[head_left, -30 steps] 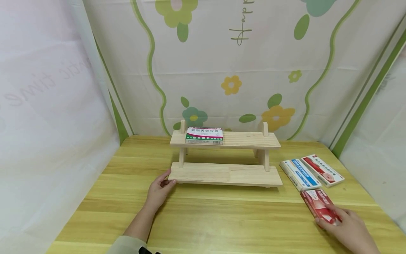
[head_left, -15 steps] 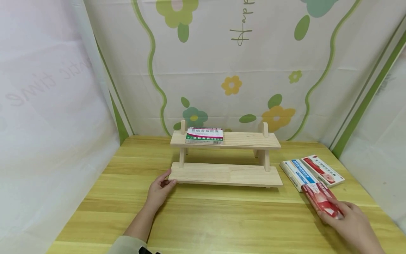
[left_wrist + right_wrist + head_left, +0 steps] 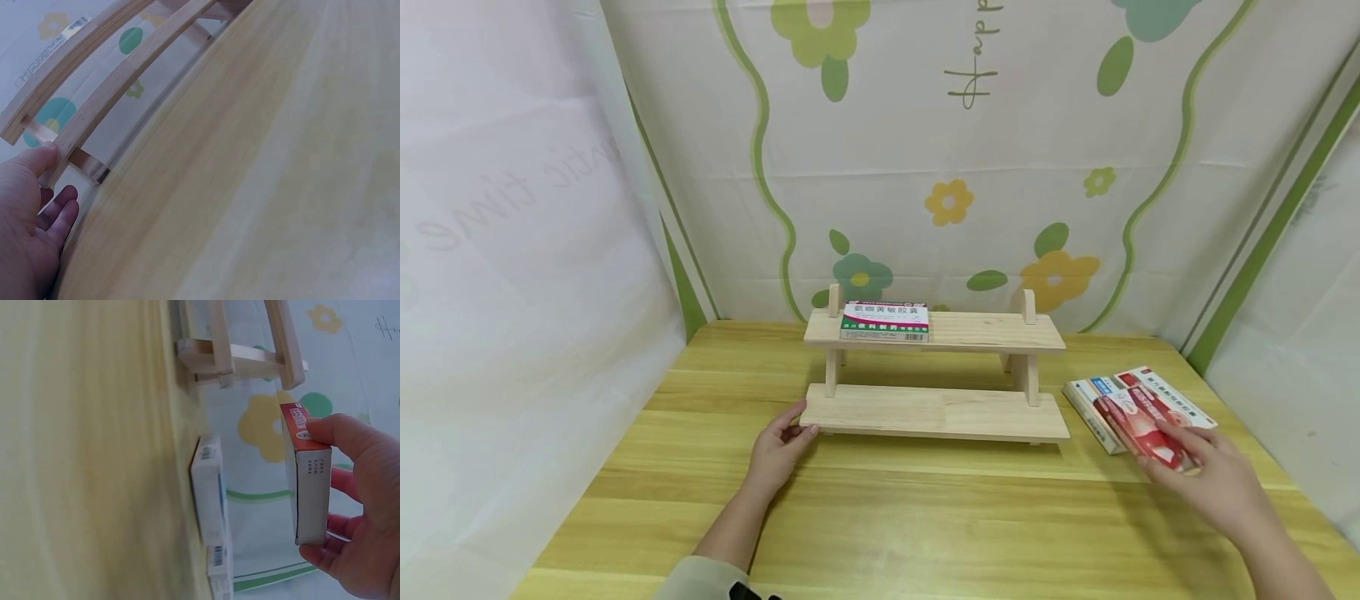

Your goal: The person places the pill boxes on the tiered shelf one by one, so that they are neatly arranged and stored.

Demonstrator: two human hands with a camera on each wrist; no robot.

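Observation:
My right hand (image 3: 1206,475) grips a red and white medicine box (image 3: 1142,425) by its sides, thumb on one face and fingers on the other. The right wrist view shows this box (image 3: 306,478) raised off the table. In the head view it overlaps a blue and white medicine box (image 3: 1090,408) and a white box with a red band (image 3: 1195,408), both lying on the table. My left hand (image 3: 777,450) pinches the left end of the two-tier wooden shelf (image 3: 940,412) at its lower board. In the left wrist view its thumb (image 3: 40,159) lies against the board's end.
A white, green and purple medicine box (image 3: 883,321) lies at the left of the shelf's upper board. The wooden table (image 3: 910,517) runs back to a flowered cloth (image 3: 880,225), with white cloth also hanging at the left and right.
My right hand has lifted the red medicine box and moved it away from me, over the two boxes on the table. My left hand stays at the shelf.

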